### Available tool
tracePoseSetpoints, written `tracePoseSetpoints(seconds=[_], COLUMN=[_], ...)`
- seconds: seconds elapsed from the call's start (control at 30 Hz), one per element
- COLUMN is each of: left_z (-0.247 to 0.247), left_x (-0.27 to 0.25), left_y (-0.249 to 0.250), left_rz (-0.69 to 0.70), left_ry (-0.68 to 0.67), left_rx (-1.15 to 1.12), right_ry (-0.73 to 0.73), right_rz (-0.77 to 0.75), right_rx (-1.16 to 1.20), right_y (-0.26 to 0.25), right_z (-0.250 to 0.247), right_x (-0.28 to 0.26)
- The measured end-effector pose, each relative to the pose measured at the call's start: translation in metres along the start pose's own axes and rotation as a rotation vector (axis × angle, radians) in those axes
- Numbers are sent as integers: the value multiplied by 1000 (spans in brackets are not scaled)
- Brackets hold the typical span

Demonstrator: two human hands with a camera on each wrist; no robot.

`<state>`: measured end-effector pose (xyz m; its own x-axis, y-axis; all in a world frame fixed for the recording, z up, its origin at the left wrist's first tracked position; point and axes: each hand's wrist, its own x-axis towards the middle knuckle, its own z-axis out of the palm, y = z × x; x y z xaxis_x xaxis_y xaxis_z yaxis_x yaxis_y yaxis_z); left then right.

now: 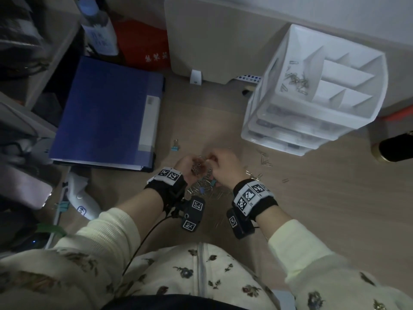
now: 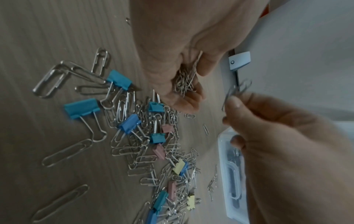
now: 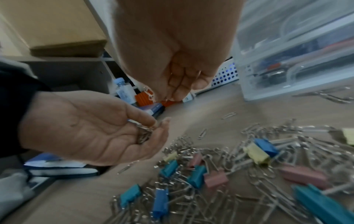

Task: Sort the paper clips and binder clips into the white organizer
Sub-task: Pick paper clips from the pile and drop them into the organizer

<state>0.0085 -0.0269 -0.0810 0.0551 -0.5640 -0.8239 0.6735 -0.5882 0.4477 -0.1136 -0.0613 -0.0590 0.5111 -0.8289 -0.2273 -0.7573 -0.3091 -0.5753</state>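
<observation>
A mixed pile of silver paper clips and coloured binder clips (image 1: 202, 187) (image 2: 149, 136) (image 3: 229, 174) lies on the wooden desk under my hands. My left hand (image 1: 194, 164) (image 2: 189, 91) (image 3: 159, 125) is palm up just above the pile, its fingers curled round a small bunch of paper clips (image 2: 184, 81) (image 3: 143, 134). Right beside it, my right hand (image 1: 214, 157) (image 2: 232, 104) (image 3: 162, 97) pinches a few paper clips (image 2: 237, 90) over the left palm. The white organizer (image 1: 290, 41) stands at the back right, with several paper clips (image 1: 297, 79) in its left compartment.
A blue folder (image 1: 107, 113) lies to the left, with a lone blue binder clip (image 1: 175, 145) by its corner. Loose paper clips (image 1: 266, 162) are scattered right of my hands. Clear drawers (image 1: 288, 130) sit under the organizer. A dark cylinder (image 1: 395, 148) lies at the right edge.
</observation>
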Motion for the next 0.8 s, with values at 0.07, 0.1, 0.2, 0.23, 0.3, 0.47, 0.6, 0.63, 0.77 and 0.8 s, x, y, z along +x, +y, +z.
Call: tracePoseSetpoints(seconds=[0.07,0.1,0.2,0.23,0.3,0.47,0.6,0.63,0.77,0.8], left_z=[0,-1,-6,-8,-10,-20,-22,-22,-22,-22], left_x=[0,-1,-5,-6,-9,-13,-13,-13,-12,-13], left_y=[-1,-2,-4,-5,-5,-9,-11,-11,-8,-8], left_rz=[-2,1,6,1,-30,-31,-39,-43,-47,-48], left_ry=[-5,-16,-99,-108,-89,2,40,39,34,36], left_rx=[33,26,-4,-4,-43,4,33,36,48,49], right_ry=[-53,-72,-58,-32,60,67,-126,-123,-76,-76], right_rz=[-90,-123,-174,-172,-152,28,109,104,66,61], right_rx=[-10,-32,-46,-35,4,-75,-231,-220,-228,-243], right_y=[-9,-12,-14,-13,-8,16,34,36,37,38], right_z=[3,6,11,12,14,26,41,43,47,48], right_x=[-3,-5,-11,-13,-19,-37,-48,-49,-45,-43])
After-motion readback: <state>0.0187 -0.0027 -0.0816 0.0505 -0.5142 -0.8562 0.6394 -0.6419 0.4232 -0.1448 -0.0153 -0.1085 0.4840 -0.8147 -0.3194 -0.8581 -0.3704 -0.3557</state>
